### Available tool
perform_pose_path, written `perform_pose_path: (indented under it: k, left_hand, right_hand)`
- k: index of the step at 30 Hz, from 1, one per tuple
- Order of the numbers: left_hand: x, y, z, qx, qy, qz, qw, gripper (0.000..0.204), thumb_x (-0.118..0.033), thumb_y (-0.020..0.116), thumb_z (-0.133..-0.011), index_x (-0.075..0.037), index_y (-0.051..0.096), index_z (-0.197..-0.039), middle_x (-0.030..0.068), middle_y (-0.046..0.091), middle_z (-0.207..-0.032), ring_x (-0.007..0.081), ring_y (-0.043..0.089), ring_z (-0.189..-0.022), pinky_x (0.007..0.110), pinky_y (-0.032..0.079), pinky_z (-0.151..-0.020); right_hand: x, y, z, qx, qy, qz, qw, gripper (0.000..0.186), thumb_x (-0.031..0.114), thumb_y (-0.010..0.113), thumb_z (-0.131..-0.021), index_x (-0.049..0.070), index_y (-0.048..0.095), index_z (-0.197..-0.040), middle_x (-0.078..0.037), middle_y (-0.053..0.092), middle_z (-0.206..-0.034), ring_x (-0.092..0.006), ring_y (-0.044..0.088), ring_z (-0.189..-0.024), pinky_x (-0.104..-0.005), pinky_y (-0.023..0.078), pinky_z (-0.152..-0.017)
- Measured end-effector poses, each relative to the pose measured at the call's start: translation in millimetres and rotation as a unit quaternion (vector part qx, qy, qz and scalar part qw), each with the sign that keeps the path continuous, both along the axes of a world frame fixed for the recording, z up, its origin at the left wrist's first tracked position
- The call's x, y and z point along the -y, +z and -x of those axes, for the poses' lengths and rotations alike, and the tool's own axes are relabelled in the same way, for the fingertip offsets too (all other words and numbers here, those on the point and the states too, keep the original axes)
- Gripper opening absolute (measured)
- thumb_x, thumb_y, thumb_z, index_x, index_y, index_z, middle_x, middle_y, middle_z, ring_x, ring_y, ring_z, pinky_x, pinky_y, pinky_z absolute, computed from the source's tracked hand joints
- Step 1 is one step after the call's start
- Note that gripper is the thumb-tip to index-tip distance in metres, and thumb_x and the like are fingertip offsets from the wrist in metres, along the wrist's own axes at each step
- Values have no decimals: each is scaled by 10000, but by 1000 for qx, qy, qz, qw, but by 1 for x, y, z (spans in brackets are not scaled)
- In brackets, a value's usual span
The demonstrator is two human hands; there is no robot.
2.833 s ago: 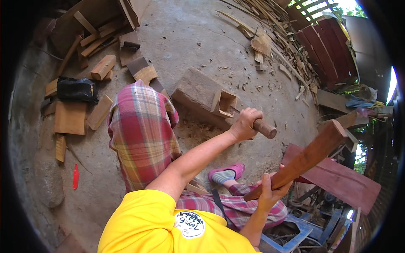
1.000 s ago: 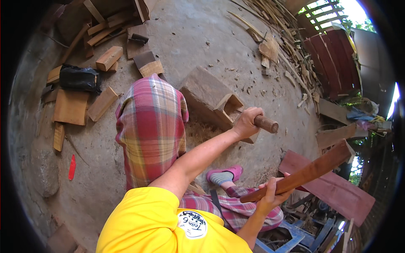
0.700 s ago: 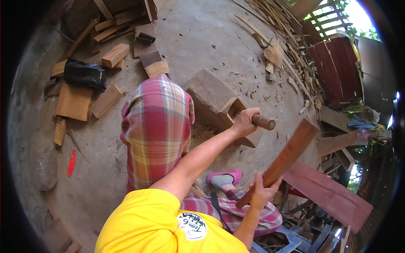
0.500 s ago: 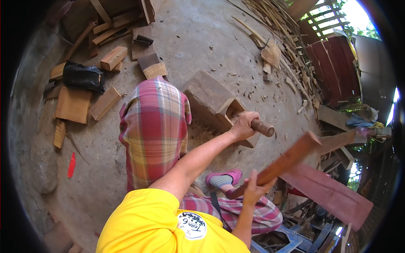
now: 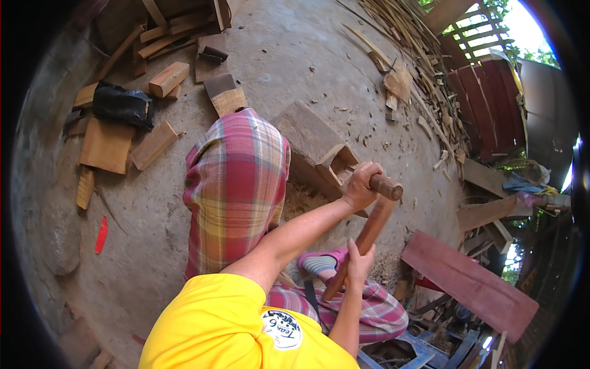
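My left hand (image 5: 361,187) is wrapped round the thick round wooden handle of a chisel (image 5: 387,187); its blade is hidden behind the hand. Just beyond it, a hollowed wooden piece (image 5: 337,161) leans at the end of a large wooden block (image 5: 310,130) on the floor. My right hand (image 5: 359,261) grips a long reddish-brown wooden club (image 5: 370,232) low down. The club's upper end, slightly blurred, is right at the chisel handle's butt; whether they touch I cannot tell.
My knee under plaid cloth (image 5: 236,184) is left of the block, a foot in a pink shoe (image 5: 322,261) below it. Wood offcuts (image 5: 107,144) lie at left, wood strips (image 5: 424,80) at far right. A reddish board (image 5: 470,286) lies to the right. Chips litter the floor.
The club has swung leftward from out on the right to the butt of the chisel handle. My left hand keeps its grip at nearly the same place.
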State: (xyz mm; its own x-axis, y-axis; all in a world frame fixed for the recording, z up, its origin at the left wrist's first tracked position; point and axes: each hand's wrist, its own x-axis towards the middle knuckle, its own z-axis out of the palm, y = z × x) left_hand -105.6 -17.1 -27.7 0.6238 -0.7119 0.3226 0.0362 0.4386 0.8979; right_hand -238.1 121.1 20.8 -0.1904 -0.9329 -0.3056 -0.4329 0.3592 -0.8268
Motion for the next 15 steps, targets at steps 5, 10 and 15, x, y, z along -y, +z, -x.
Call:
perform_pose_path:
  k: [5, 10, 15]
  left_hand:
    - [0, -1, -1, -29, 14, -13, 999, 235, -119, 746, -768, -76, 523, -829, 128, 544, -796, 369, 543, -806, 425, 434, -701]
    - [4, 3, -3, 9, 28, -3, 1000, 255, -134, 770, -778, -63, 534, -843, 133, 536, -793, 347, 550, -754, 374, 444, -669]
    - [9, 6, -16, 23, -13, -5, 1000, 244, -123, 763, -764, -49, 541, -835, 131, 559, -763, 322, 572, -724, 369, 450, -644]
  right_hand:
    - [32, -43, -6, -5, 114, -82, 990, 453, 189, 774, -814, 51, 453, -1103, -48, 548, -741, -133, 543, -532, -277, 462, -424]
    - [41, -35, -2, -56, 104, -63, 991, 477, 201, 788, -792, 44, 472, -1112, -56, 562, -804, -150, 566, -576, -280, 477, -471]
    - [24, 16, 1, -113, 74, 51, 989, 554, 181, 779, -809, 31, 450, -1228, -69, 572, -887, -157, 563, -595, -284, 469, -482]
